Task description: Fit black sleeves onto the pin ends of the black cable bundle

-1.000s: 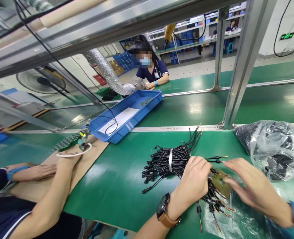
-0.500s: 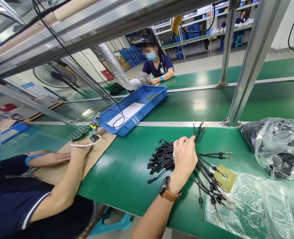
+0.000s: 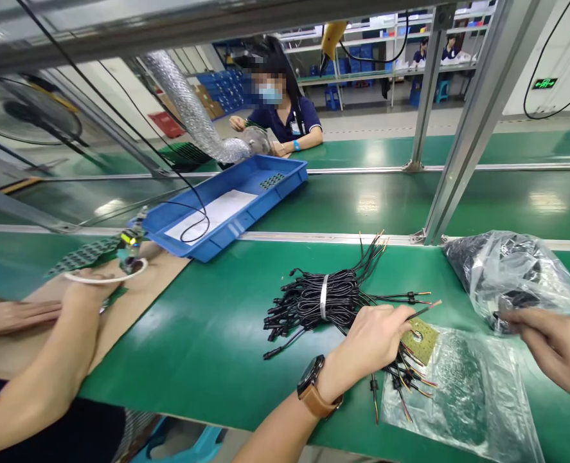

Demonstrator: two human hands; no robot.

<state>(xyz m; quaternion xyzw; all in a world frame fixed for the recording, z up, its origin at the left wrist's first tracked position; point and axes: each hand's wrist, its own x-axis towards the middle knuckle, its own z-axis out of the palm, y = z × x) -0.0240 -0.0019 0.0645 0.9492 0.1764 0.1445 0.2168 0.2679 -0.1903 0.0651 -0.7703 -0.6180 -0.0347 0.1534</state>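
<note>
My left hand, with a watch on its wrist, is closed round a black cable whose stripped end sticks out past the fingers. Left of it lies a bundle of black cables tied with a white band; several bare wire ends fan out under and beside the hand. A yellowish square sponge with a hole lies just right of the fingers. At the right, my right hand is pinched at the front of a clear plastic bag of black parts. What its fingertips hold is too small to make out.
A flat clear plastic sheet or bag lies in front. A blue tray stands at the back left. A co-worker's arm rests at the left; another person sits across. A metal post rises behind the bag.
My left hand has moved off the banded bundle, right and down to the wire ends, and now grips one cable. My right hand has come into view at the bag. The view has shifted right.
</note>
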